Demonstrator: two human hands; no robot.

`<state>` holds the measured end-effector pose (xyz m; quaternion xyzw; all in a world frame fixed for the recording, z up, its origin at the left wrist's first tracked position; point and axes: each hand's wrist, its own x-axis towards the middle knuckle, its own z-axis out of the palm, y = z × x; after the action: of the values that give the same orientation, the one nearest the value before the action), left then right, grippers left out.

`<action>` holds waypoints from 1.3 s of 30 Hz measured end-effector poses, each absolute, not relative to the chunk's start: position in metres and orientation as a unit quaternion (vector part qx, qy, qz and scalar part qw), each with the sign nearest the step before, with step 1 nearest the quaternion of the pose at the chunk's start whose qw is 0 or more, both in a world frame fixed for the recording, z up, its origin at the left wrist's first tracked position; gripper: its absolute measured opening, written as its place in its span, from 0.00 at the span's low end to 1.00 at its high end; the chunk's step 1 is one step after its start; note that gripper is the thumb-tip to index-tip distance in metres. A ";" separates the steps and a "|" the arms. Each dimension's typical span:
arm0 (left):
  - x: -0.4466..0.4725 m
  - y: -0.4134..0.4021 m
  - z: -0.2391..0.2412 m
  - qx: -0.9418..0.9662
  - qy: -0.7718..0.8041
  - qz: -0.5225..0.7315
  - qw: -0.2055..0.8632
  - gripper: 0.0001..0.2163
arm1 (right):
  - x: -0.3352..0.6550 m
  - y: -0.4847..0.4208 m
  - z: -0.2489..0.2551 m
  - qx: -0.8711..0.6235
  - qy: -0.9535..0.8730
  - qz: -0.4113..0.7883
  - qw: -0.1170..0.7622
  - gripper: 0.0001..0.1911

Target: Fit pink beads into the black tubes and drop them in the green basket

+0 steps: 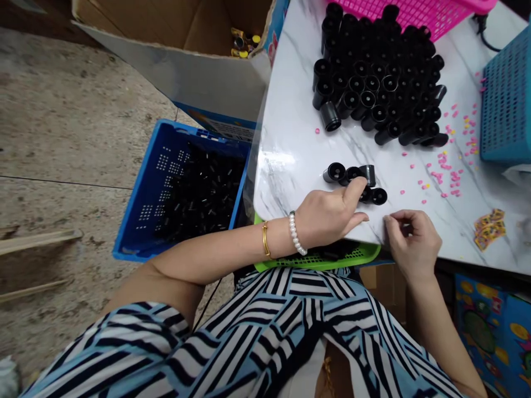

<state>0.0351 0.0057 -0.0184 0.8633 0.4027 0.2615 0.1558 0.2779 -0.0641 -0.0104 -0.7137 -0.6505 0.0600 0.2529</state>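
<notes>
My left hand [331, 216], with a pearl bracelet and a gold bangle on that arm, rests at the near edge of the white table [290, 188]. Its thumb and index finger are apart. The index finger touches a small cluster of black plastic cylinders [335, 172], partly covering some; several stand upright and one lies on its side [367, 173]. To the right, my right hand [415, 240] is at the table edge with its fingertips pressed together. Whatever they may hold is hidden.
Many black cylinders [367, 99] stand farther back beside a pink basket [440, 16]. Pink pellets [443, 160] and small wrappers [489, 229] lie rightward, near a blue basket [506, 99]. A blue crate [139, 177], carton [166, 66] and green basket [357, 255] flank the table.
</notes>
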 end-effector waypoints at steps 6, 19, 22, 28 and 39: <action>0.033 0.004 -0.018 0.866 0.381 0.285 0.156 0.15 | 0.266 -0.069 -0.014 -0.692 -0.674 0.019 0.257 0.04; 0.025 -0.007 -0.024 0.845 0.370 0.306 0.234 0.25 | 0.271 -0.086 -0.006 -0.660 -0.678 0.089 0.311 0.09; 0.026 -0.008 -0.026 0.849 0.368 0.305 0.226 0.24 | 0.268 -0.084 -0.006 -0.663 -0.685 0.089 0.290 0.09; 0.027 -0.008 -0.027 0.847 0.367 0.302 0.237 0.17 | 0.269 -0.080 -0.010 -0.648 -0.705 0.070 0.279 0.04; 0.024 -0.007 -0.024 0.849 0.360 0.293 0.253 0.16 | 0.298 -0.103 0.005 -0.737 -0.568 0.136 0.339 0.09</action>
<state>0.0236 -0.0069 -0.0240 0.8487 0.3604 0.2929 0.2530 0.2975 -0.1033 0.0052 -0.7371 -0.5684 0.1364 0.3391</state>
